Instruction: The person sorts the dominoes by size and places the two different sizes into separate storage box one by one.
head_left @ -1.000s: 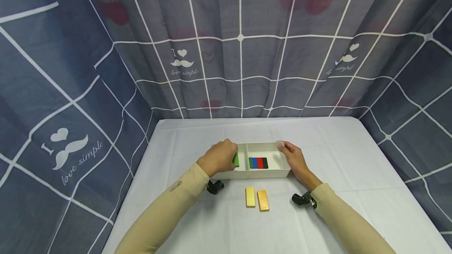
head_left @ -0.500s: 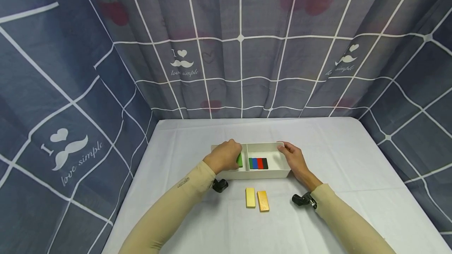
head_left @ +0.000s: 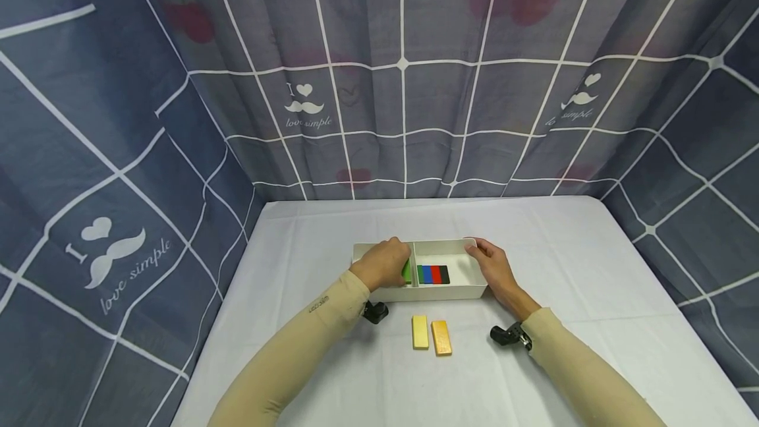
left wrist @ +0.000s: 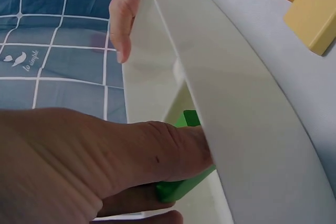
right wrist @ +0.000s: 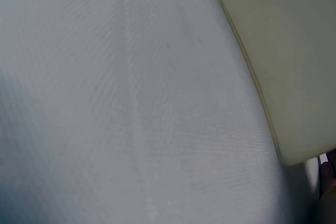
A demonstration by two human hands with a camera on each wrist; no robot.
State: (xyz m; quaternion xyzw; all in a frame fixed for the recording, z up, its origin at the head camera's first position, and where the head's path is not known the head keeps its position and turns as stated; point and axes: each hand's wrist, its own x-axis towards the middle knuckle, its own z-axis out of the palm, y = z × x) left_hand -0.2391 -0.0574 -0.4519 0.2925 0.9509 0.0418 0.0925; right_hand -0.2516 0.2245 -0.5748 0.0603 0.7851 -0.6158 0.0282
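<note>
A white two-compartment box (head_left: 427, 293) stands on the table. Inside its left compartment, close to the divider, my left hand (head_left: 385, 265) pinches a green block (left wrist: 176, 190) between thumb and fingers; the hand covers part of the block. My right hand (head_left: 495, 273) grips the box's right end, thumb over the rim and fingers outside. In the right compartment lies a tight row of coloured blocks (head_left: 435, 274), green, blue, red and black, against the front wall. The right wrist view shows mostly tablecloth and the box's outer wall (right wrist: 294, 66).
In front of the box, two loose blocks lie side by side on the white tablecloth (head_left: 569, 256): a pale yellow block (head_left: 420, 332) and an orange-yellow block (head_left: 441, 338). A dark checked curtain (head_left: 367, 104) surrounds the table's back and sides.
My left hand has slid right with the green block, toward the divider. My right hand, the box and the other blocks look unmoved.
</note>
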